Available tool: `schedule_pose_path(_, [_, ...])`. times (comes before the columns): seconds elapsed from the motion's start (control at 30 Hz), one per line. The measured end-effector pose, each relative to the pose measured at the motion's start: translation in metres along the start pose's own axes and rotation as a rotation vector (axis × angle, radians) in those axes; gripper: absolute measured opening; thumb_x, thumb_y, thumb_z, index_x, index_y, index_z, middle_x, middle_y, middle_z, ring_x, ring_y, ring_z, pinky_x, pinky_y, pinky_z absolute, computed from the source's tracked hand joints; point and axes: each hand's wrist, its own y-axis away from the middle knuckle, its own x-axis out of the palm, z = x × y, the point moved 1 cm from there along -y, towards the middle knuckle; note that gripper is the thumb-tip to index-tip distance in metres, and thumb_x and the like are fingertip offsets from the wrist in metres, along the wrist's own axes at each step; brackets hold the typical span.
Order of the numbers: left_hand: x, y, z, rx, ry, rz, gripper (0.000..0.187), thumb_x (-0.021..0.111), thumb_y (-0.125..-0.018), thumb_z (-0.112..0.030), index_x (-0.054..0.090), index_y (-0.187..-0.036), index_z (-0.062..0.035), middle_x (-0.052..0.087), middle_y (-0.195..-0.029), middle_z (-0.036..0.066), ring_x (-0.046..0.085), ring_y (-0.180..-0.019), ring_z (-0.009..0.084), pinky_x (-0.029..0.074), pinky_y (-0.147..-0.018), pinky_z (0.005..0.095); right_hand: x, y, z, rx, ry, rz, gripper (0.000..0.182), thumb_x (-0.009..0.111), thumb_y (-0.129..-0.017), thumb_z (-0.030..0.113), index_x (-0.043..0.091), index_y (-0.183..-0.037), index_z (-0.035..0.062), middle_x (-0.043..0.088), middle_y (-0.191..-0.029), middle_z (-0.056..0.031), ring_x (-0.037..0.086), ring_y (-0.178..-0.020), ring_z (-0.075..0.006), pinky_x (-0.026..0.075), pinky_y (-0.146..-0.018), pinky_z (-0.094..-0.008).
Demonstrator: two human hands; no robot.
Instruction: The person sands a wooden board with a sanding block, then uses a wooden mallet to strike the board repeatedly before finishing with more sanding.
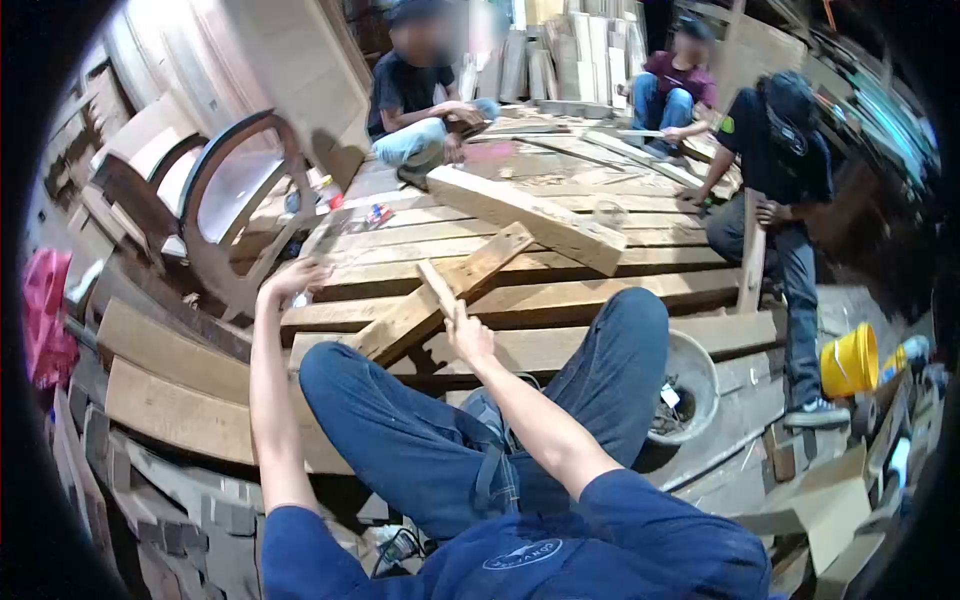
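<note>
My right hand (470, 337) is closed around the lower end of a short, light wooden stick (436, 287), which tilts up and to the left between my bent knees. Behind the stick, a longer wooden beam (487, 262) with dark marks lies slantwise across the planks. My left hand (296, 280) is raised at the left, apart from the stick, its fingers stretched to the right. I see nothing plain in it, though its fingertips are blurred. Beyond the slanted beam lies a thick pale timber (530, 215).
Planks (640, 290) spread before me. A bucket (708, 385) with dark small pieces stands by my right knee, a yellow bucket (848, 360) farther right. Three people crouch or sit around the planks; the right one's hand (770, 212) holds an upright board (752, 255). Curved wooden frames (190, 200) stand left.
</note>
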Motion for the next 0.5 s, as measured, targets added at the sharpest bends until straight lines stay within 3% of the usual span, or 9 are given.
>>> schedule_pose_path(0.03, [-0.008,-0.022,0.073,-0.038,-0.077,-0.044,0.062,0.075,-0.084,-0.042,0.058,-0.132,-0.0058,0.067,-0.109,0.006,0.062,-0.092,0.0129,0.051,-0.075,0.0262,0.0,-0.002,-0.003,-0.01,-0.01,-0.002,0.057,0.052,-0.096,0.041,0.033,-0.144,0.0173,0.067,-0.086,-0.0242,0.068,-0.078,-0.0454,0.053,-0.069,-0.0584])
schedule_pose_path(0.07, [0.01,-0.005,0.078,-0.056,-0.375,0.0,0.072,0.079,-0.081,-0.04,0.053,-0.137,-0.0044,0.066,-0.118,0.013,0.063,-0.102,0.0189,0.052,-0.082,0.0296,0.001,-0.001,-0.007,-0.021,-0.023,0.002,0.057,0.052,-0.096,0.042,0.034,-0.144,0.017,0.067,-0.086,-0.0241,0.068,-0.078,-0.0452,0.053,-0.069,-0.0586])
schedule_pose_path(0.13, [0.056,-0.004,0.168,-0.048,-0.335,-0.122,0.089,0.083,-0.07,-0.048,0.048,-0.139,-0.0036,0.064,-0.123,0.014,0.06,-0.114,0.0304,0.048,-0.094,0.0444,0.001,0.001,-0.011,-0.057,-0.042,-0.051,0.057,0.053,-0.096,0.041,0.035,-0.143,0.0157,0.067,-0.085,-0.0247,0.068,-0.076,-0.0455,0.053,-0.067,-0.0577])
schedule_pose_path(0.17, [0.092,0.011,0.185,-0.015,-0.359,-0.195,0.089,0.083,-0.07,-0.048,0.048,-0.138,-0.0037,0.063,-0.123,0.014,0.06,-0.114,0.0304,0.048,-0.094,0.0446,-0.002,0.001,-0.012,-0.046,-0.039,-0.034,0.056,0.053,-0.095,0.041,0.036,-0.143,0.0155,0.068,-0.085,-0.0248,0.068,-0.076,-0.0451,0.053,-0.068,-0.0575])
schedule_pose_path(0.27, [0.165,0.041,0.164,-0.007,-0.577,-0.328,0.088,0.083,-0.069,-0.048,0.049,-0.137,-0.0041,0.063,-0.123,0.014,0.06,-0.114,0.0305,0.047,-0.094,0.045,-0.006,0.007,-0.017,-0.051,-0.026,-0.065,0.055,0.055,-0.095,0.041,0.039,-0.14,0.0149,0.068,-0.084,-0.0234,0.068,-0.075,-0.0435,0.053,-0.067,-0.0571])
schedule_pose_path(0.5, [0.193,0.044,0.135,-0.023,-0.728,-0.394,0.086,0.083,-0.068,-0.049,0.05,-0.135,-0.0049,0.063,-0.123,0.014,0.059,-0.114,0.0308,0.046,-0.094,0.046,-0.003,0.002,-0.019,-0.054,-0.017,-0.061,0.056,0.054,-0.095,0.043,0.04,-0.142,0.0159,0.068,-0.083,-0.0216,0.068,-0.075,-0.0423,0.054,-0.066,-0.0557])
